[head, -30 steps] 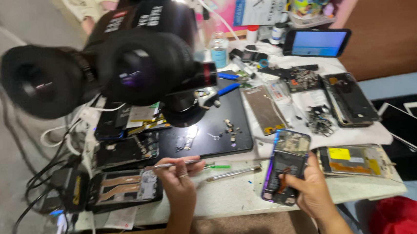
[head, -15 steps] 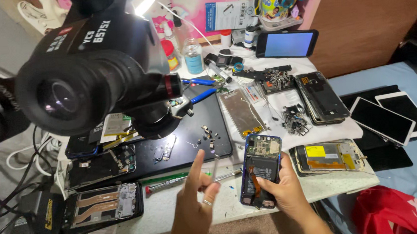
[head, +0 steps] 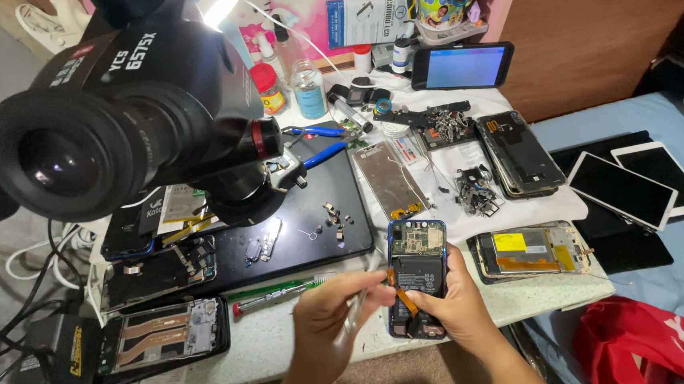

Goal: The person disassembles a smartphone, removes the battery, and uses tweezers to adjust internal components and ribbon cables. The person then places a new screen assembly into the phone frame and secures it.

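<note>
A cluttered repair bench seen from above; the person's right hand (head: 454, 308) grips an opened smartphone (head: 417, 279) with its back cover off, circuit board and battery showing, held upright over the near edge of the white table (head: 288, 336); the left hand (head: 327, 317) is closed around slim metal tweezers (head: 358, 303), their tip just at the phone's left edge (whether it touches is hard to tell). Left of the hands a green-handled screwdriver (head: 273, 291) lies on the table, and beyond it a black work mat (head: 312, 218) holds tiny loose screws and parts; a large black microscope head (head: 128, 111) looms over the far left. Near left lies a dismantled phone frame (head: 163, 331) with copper strips; right of the held phone rests another open phone with a yellow-labelled battery (head: 531, 249). Far back, a phone with a lit blue screen (head: 462, 66) stands propped; two white tablets (head: 638, 183) lie on the right, well apart from the hands.
</note>
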